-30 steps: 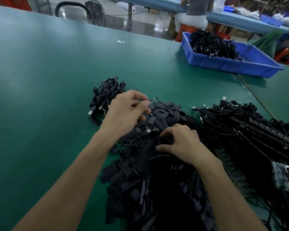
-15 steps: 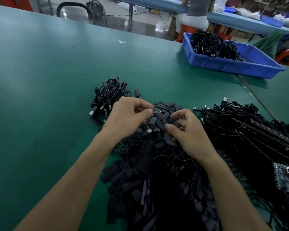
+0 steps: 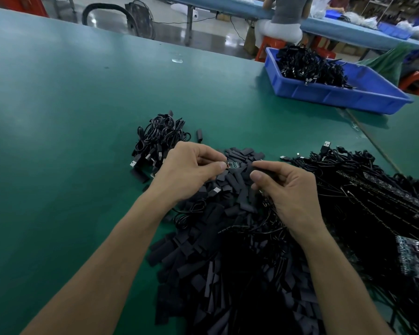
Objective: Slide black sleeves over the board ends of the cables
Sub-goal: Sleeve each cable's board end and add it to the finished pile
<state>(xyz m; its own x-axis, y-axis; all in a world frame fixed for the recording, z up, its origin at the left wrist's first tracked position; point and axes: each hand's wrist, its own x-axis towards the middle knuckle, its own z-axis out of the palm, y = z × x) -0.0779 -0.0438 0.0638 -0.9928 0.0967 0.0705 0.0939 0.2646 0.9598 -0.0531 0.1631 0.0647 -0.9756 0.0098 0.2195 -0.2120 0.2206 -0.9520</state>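
Head view: my left hand [image 3: 189,172] pinches the cable's small green board [image 3: 234,164] between thumb and forefinger. At its 3 o'clock, my right hand [image 3: 288,189] pinches one black sleeve [image 3: 264,169], its end just beside the board and not yet over it. The coiled bundle [image 3: 160,139] at 11 o'clock looks done, I judge. A big heap of cables [image 3: 373,189] waits at 3 o'clock and loose sleeves [image 3: 215,262] at 6, so most work remains.
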